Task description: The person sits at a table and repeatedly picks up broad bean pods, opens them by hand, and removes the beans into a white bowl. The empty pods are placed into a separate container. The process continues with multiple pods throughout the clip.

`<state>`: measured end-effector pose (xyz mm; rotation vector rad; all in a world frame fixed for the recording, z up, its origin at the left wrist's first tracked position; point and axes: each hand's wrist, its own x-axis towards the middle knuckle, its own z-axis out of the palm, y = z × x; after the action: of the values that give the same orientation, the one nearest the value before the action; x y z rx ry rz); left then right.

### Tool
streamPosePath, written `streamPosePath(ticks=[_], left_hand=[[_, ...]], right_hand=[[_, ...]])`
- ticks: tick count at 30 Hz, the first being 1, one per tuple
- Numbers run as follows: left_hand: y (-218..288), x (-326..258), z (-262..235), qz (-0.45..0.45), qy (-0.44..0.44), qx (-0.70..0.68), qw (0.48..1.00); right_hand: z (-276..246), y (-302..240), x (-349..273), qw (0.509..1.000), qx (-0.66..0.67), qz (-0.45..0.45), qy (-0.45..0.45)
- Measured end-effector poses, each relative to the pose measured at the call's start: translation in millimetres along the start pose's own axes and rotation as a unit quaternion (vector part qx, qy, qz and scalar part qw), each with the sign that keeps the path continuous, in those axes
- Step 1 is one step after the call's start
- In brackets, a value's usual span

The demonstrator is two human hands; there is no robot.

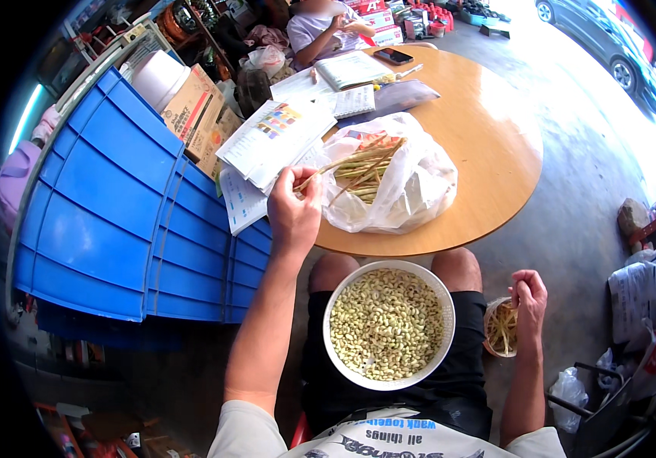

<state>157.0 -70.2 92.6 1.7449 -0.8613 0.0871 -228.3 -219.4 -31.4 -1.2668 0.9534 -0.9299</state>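
At the edge of the white plastic bag (423, 191) on the table, my left hand (295, 210) pinches a long, thin, dry-looking bean pod (337, 162). More yellowish-green bean pods (366, 183) lie bundled in the bag's opening. My right hand (528, 298) hangs low on the right with curled fingers, beside a round container (489, 347) of pale empty pods (503, 330). Whatever those fingers may hold is hidden. On my lap rests a white perforated basket (448, 324), holding many shelled pale green beans (387, 320).
The round wooden table (488, 145) carries papers (274, 137), an open notebook (351, 69) and a phone (393, 56). Large blue plastic panels (99, 206) stand left. Another person (320, 34) sits at the table's far side. Plastic bags (644, 294) and a black metal frame (591, 389) are at right.
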Motion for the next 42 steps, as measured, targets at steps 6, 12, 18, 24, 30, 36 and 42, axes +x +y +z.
streamPosePath(ticks=[6, 12, 18, 24, 30, 36, 42], left_hand=[[-7, -32, -35, -0.075, 0.08, -0.141, 0.984], [0, -69, -33, -0.167, 0.046, -0.199, 0.965], [31, -103, -10, -0.15, 0.046, -0.251, 0.955], [50, -181, -7, -0.135, -0.035, -0.189, 0.972], [52, -209, -11, -0.223, -0.225, -0.174, 0.932], [45, -186, 3, -0.288, -0.165, -0.349, 0.876], [40, -193, 8, -0.294, -0.145, -0.356, 0.875]], right_hand=[[69, -64, -18, 0.993, 0.05, -0.016, -0.109], [128, -83, -33, 0.965, 0.0, -0.048, -0.258], [166, -89, -40, 0.943, 0.026, -0.066, -0.326], [175, -89, -42, 0.935, 0.188, 0.058, -0.296], [157, -57, -45, 0.927, 0.138, 0.1, -0.335], [152, -42, -61, 0.88, 0.151, 0.122, -0.433], [152, -36, -65, 0.907, 0.12, 0.132, -0.381]])
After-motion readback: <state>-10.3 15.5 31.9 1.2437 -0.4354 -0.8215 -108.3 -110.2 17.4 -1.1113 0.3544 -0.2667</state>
